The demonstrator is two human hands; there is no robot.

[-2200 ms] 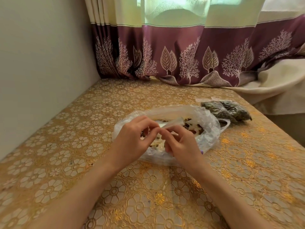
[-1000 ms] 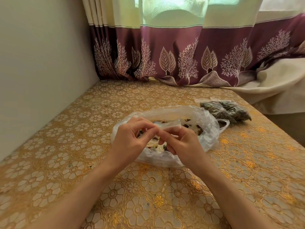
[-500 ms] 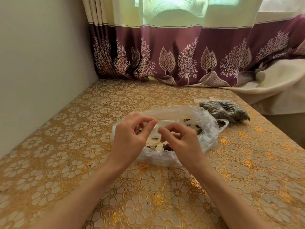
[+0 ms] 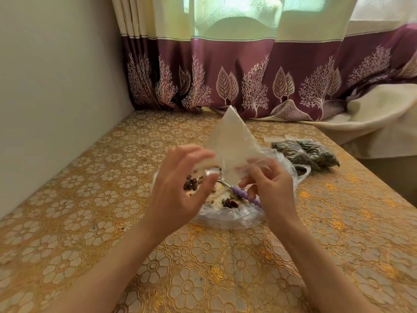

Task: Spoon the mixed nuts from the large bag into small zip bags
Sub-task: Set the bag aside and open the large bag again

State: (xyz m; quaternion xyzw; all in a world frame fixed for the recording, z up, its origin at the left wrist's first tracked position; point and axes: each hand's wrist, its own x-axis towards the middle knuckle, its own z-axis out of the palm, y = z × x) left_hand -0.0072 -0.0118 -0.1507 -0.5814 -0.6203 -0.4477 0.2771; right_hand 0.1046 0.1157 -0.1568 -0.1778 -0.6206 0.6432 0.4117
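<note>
A small clear zip bag (image 4: 230, 141) stands up in the air with one corner pointing upward, held above the large bag. My left hand (image 4: 180, 188) pinches its left lower edge and my right hand (image 4: 268, 186) pinches its right lower edge. Beneath them the large clear plastic bag (image 4: 228, 216) lies open on the table with mixed nuts (image 4: 230, 202) inside. A spoon with a purple handle (image 4: 244, 195) rests in the nuts, its bowl partly hidden behind my left hand.
Two filled small bags of dark contents (image 4: 304, 154) lie at the right rear of the gold-patterned table (image 4: 90, 211). A wall runs along the left, a maroon curtain (image 4: 248, 82) hangs behind, and cream cloth (image 4: 372, 116) drapes at the right edge.
Both hands have lifted the small zip bag from low over the nuts and unfolded it, so it now stands upright and spread out. The spoon's purple handle has come into view.
</note>
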